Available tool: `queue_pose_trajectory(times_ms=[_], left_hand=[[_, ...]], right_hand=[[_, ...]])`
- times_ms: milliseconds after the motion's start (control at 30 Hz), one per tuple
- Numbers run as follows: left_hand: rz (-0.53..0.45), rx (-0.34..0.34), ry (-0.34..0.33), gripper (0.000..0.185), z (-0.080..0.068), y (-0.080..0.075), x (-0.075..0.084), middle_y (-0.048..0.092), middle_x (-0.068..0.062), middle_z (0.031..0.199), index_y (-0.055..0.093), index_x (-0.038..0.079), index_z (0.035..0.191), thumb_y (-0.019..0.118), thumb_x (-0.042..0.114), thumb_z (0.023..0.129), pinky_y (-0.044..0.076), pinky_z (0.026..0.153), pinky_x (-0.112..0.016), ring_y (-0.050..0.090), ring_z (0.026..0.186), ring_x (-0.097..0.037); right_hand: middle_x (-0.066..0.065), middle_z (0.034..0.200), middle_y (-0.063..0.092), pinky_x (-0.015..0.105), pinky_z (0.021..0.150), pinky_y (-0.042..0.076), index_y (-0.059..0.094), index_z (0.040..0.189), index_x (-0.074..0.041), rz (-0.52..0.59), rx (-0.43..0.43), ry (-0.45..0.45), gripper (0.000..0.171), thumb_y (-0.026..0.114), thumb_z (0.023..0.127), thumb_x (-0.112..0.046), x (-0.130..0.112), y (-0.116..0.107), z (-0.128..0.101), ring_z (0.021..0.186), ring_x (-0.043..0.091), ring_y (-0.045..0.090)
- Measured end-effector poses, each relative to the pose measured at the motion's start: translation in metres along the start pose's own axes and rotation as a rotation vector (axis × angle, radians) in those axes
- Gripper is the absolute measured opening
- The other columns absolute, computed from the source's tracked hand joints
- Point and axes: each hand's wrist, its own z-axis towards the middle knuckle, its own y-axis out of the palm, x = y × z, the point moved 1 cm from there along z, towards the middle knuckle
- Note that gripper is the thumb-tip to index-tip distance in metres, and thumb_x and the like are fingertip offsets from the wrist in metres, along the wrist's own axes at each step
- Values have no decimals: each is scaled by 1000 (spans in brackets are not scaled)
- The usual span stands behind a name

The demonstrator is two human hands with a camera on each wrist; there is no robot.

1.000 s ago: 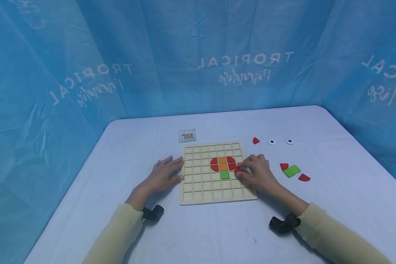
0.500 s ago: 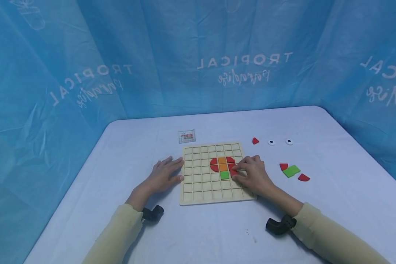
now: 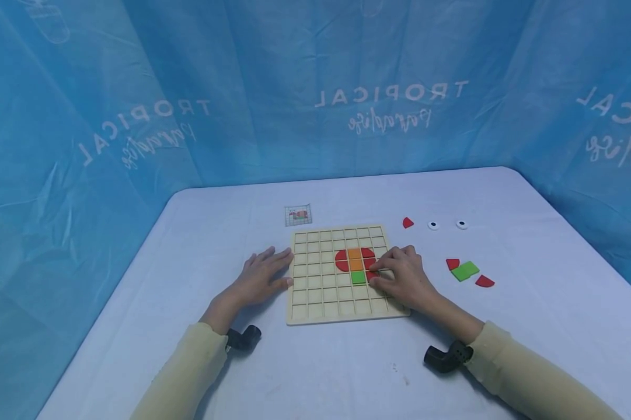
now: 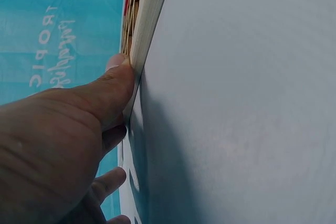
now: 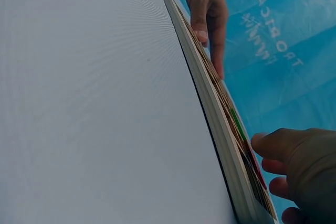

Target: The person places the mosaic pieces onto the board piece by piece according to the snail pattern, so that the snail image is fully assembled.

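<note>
A pale wooden grid board [image 3: 315, 303] lies on the table. My left hand [image 3: 264, 279] rests at its left edge, fingers spread, thumb and fingertips touching the rim; the left wrist view shows the thumb [image 4: 113, 85] against the board's side. Over the right half, my right hand [image 3: 403, 277] pinches a red quarter-circle piece [image 3: 372, 275] in the cell right of a green square [image 3: 358, 277]. The fingers partly hide that piece. Above the green square, two orange squares [image 3: 355, 259] stand in a column with red quarter-circles [image 3: 341, 261] on both sides.
A small picture card [image 3: 298, 215] lies behind the board. To the right are a loose red piece [image 3: 407, 223], two white eye discs [image 3: 433, 226], green pieces [image 3: 464, 270] and more red quarter-circles [image 3: 485, 281]. A blue printed curtain [image 3: 294, 116] hangs behind the white table.
My right hand has moved slightly left with the red quarter-circle, bringing it into the cell beside the green square. My left hand has stayed in place.
</note>
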Motion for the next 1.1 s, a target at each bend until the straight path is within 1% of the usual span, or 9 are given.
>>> queue_pose_trajectory(times_ms=[133,300,433,567,700,800,933,1100], left_hand=[[2,-6,-1,62,0,1,0,31,-2,155,35,17,147,55,41,93,9,116,-62,17,146,-36],[0,-3,0,62,1,1,0,31,-2,155,35,17,147,55,41,93,9,116,-62,17,146,-36],[0,1,6,62,1,0,0,32,-2,155,35,16,146,56,40,93,9,116,-63,18,146,-37],[2,-4,1,63,1,-1,0,31,-3,155,35,16,147,56,41,93,9,116,-63,17,146,-37],[5,-4,3,63,1,-1,-1,31,-3,155,35,16,147,56,41,93,9,115,-63,17,146,-37],[5,-4,3,63,0,-1,0,32,-2,155,35,16,147,56,40,93,10,115,-63,17,146,-37],[8,-5,2,63,0,-2,0,32,-3,155,35,16,147,57,40,93,10,115,-63,17,146,-37],[1,-1,5,62,0,-1,0,32,-3,155,35,15,146,56,39,93,10,115,-64,18,146,-37]], right_hand=[[5,100,61,43,84,32,76,96,-17,-11,4,25,24,80,75,-28,2,-5,-2,104,26,42],[7,104,61,42,82,35,75,98,-15,-12,17,63,27,80,75,-26,8,-16,-8,105,26,41],[9,104,60,40,78,37,74,100,-13,-34,36,84,29,80,74,-25,18,-26,-14,105,27,42],[11,103,59,40,77,38,73,102,-11,-53,53,98,29,78,76,-23,32,-36,-22,105,30,41],[12,102,59,42,77,35,73,101,-9,-58,84,122,28,78,76,-20,44,-48,-32,104,32,39],[14,102,58,43,77,33,72,101,-7,-69,111,161,27,77,77,-18,52,-58,-41,105,33,38],[16,104,56,41,73,31,71,104,-6,-80,129,207,28,76,78,-16,65,-74,-52,105,35,36],[19,103,54,40,69,26,70,106,-2,-103,140,220,32,75,78,-17,86,-89,-64,105,38,35]])
